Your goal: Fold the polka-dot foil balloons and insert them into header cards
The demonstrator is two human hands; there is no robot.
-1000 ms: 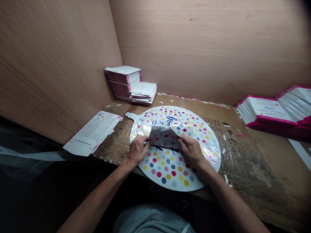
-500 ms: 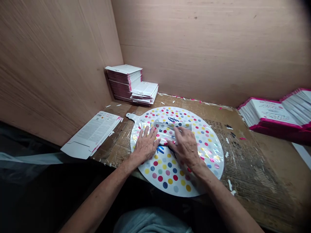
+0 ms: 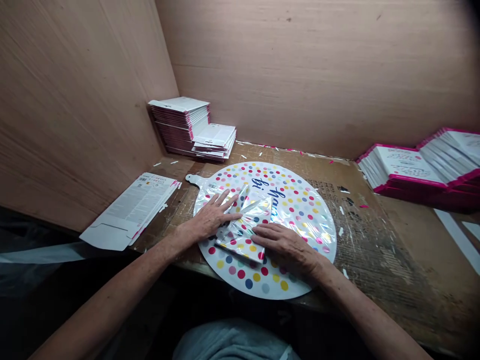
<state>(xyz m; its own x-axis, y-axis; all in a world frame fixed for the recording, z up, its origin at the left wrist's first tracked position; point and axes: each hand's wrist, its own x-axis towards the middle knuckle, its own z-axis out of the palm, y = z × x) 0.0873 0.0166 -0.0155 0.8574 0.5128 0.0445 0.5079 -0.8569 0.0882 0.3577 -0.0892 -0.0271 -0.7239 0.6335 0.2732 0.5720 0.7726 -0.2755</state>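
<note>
Left hand (image 3: pixel 210 218) and right hand (image 3: pixel 285 245) lie spread, apart, on the folded foil balloon (image 3: pixel 243 232).

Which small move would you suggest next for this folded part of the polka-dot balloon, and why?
I'd probably press the folded wedge of the foil balloon flat with the right hand, because its upper layers appear to lift near the tip, beside the left hand, and the fold looks loose.

Position: on your head, above the worktop (image 3: pixel 378 240)
Facing: forward and down
Nearness: close to your left hand (image 3: pixel 212 217) and right hand (image 3: pixel 285 245)
</note>
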